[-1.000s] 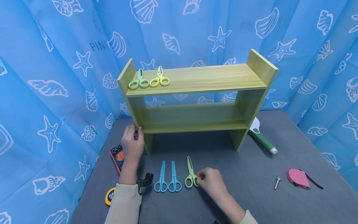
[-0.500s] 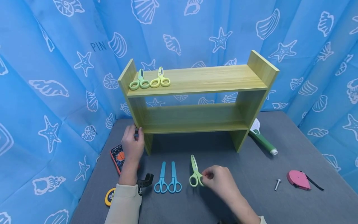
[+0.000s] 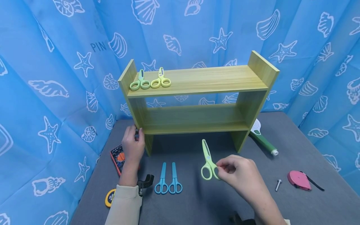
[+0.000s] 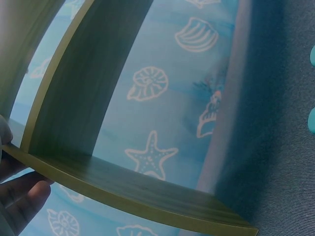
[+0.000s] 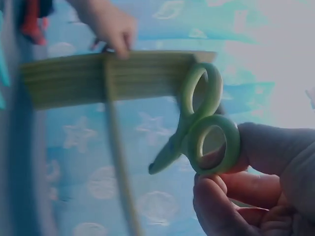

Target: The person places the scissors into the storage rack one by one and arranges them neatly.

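My right hand pinches light green scissors by one handle loop, and they hang above the table, blades pointing away. In the right wrist view the thumb and fingers clasp the loop of the scissors. At the wooden shelf's left side, my left hand grips the side panel, thumb on the front edge and fingers on the outer face. On the shelf's top board lie green scissors and yellow scissors. Two blue scissors lie side by side on the table.
A multimeter and a yellow tape measure lie at left, partly behind the left arm. To the right are a green-handled white tool, a bolt and a pink tape measure. A blue curtain hangs behind.
My right hand has lifted the light green scissors off the table and carried them to the right and toward the shelf. The left hand stays in place on the shelf.
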A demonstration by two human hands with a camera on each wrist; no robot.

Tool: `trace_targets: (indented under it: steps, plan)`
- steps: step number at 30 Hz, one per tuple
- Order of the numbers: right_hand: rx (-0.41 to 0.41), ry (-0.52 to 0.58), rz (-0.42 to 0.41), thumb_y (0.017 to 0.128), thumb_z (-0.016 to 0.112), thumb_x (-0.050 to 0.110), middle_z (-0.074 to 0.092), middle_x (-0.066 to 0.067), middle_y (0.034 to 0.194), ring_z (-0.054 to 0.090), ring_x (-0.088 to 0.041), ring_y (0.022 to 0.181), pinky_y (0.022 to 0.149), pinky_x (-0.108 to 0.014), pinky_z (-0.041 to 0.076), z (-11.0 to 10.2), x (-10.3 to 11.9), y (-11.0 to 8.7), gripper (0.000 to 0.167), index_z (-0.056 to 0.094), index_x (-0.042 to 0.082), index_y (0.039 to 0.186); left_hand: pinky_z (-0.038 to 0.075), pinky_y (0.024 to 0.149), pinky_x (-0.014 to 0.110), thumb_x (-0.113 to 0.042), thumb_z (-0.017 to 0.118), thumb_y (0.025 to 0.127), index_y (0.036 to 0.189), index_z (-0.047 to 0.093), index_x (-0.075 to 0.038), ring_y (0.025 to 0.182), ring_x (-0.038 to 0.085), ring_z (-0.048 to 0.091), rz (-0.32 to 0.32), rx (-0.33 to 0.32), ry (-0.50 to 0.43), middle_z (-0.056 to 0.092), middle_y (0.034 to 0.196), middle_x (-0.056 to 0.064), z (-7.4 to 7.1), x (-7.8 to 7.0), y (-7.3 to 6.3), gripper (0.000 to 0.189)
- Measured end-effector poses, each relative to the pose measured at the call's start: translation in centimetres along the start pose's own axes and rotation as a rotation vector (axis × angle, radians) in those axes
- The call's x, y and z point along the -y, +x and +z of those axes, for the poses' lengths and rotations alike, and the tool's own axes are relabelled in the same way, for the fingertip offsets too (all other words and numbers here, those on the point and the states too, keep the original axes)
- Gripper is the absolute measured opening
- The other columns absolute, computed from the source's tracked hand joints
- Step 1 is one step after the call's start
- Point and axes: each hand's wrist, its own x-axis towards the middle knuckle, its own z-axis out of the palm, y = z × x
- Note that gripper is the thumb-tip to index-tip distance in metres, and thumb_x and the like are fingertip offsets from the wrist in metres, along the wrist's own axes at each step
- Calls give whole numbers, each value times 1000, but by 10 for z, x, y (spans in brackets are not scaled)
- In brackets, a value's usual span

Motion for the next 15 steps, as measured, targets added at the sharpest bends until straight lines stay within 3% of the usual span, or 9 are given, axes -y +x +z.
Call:
trace_targets:
  steps: [5, 11, 15]
  plan:
    - [-50, 22, -99, 82, 81, 0, 69, 5, 82, 61, -9, 67, 59, -23, 54, -28, 9, 10, 14, 79, 11, 90, 53, 62, 27, -4, 66, 98, 109, 67, 3, 79, 26, 63, 11, -14, 1, 63, 96, 15, 0, 2, 1, 13]
    - [-144, 9, -227, 83, 80, -2, 69, 4, 80, 62, -10, 67, 59, -18, 52, -61, 24, 23, 15, 79, 12, 90, 57, 61, 43, -5, 66, 98, 107, 66, 5, 79, 30, 64, 15, -2, -14, 63, 96, 17, 0, 3, 0, 13]
    - [-175, -6, -268, 85, 79, -1, 70, 1, 82, 61, -12, 68, 58, -16, 50, -78, 38, 34, 13, 79, 9, 93, 58, 63, 48, -8, 64, 100, 111, 66, 3, 82, 29, 64, 5, 16, -18, 63, 98, 17, -1, 2, 0, 16]
